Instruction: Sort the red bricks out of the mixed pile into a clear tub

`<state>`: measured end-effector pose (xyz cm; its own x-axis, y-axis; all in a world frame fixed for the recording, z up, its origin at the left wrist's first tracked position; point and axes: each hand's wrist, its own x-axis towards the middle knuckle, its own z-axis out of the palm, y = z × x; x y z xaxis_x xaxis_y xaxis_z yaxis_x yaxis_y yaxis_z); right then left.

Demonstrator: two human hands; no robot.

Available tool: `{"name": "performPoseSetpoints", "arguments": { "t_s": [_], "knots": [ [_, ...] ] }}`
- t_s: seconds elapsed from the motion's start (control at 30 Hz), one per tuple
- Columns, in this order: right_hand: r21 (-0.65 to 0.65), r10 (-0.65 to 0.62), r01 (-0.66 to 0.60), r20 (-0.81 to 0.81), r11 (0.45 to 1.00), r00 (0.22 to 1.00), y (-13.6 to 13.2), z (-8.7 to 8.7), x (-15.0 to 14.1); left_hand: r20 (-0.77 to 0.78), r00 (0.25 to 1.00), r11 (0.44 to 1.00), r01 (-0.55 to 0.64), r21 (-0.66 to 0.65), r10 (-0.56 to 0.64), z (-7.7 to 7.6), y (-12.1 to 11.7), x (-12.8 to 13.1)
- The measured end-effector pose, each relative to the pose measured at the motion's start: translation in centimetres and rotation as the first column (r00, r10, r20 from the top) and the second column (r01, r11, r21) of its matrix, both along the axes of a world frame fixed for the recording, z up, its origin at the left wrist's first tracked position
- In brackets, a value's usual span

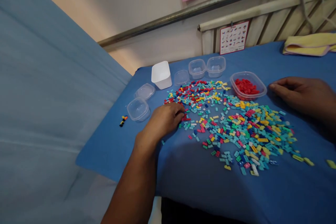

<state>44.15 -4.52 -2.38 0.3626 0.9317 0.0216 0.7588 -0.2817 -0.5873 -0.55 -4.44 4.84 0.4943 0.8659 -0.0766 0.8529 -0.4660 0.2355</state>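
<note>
A wide spread of small toy building bricks [252, 129] in turquoise, yellow, red, pink, green, white and dark blue covers the middle of the table. My left hand [166, 117] rests at the left edge of this spread. Its fingers are curled down by some red bricks [186, 116], and what lies under the fingertips is hidden. Just right of a clear plastic container [258, 84] heaped with red bricks [246, 86] lies my right hand [306, 93]. Its thumb and fingers are drawn together, with nothing showing at the tips.
Two clear tubs [197, 69] and a white bin [161, 75] stand along the back. Clear lids [145, 91], another tub [138, 109] and a small black-and-orange brick piece [123, 121] are at left. A picture card [234, 37] and yellow cloth [309, 44] are behind.
</note>
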Motion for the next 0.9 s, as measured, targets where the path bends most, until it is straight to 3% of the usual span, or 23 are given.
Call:
{"name": "performPoseSetpoints", "arguments": {
  "t_s": [0.27,0.5,0.63,0.9],
  "knots": [
    [0.006,-0.006,0.006,-0.011,1.000,1.000,0.0,0.2,-0.2,0.026,0.992,0.992,0.123,-0.021,-0.123,-0.6,-0.3,-0.2],
    [0.007,-0.010,0.010,-0.028,1.000,1.000,-0.3,0.5,-0.4,0.035,0.998,0.999,-0.047,0.027,0.047,0.5,-0.3,-0.9],
    [0.018,-0.002,0.003,-0.017,1.000,1.000,-0.2,0.3,-0.2,0.081,0.995,0.998,0.058,-0.015,-0.057,0.3,-0.4,-0.4],
    [0.008,-0.024,0.024,0.000,1.000,1.000,-0.1,0.1,-0.1,-0.068,0.987,0.990,0.143,0.010,-0.142,-0.7,0.2,0.3]
  ]
}}
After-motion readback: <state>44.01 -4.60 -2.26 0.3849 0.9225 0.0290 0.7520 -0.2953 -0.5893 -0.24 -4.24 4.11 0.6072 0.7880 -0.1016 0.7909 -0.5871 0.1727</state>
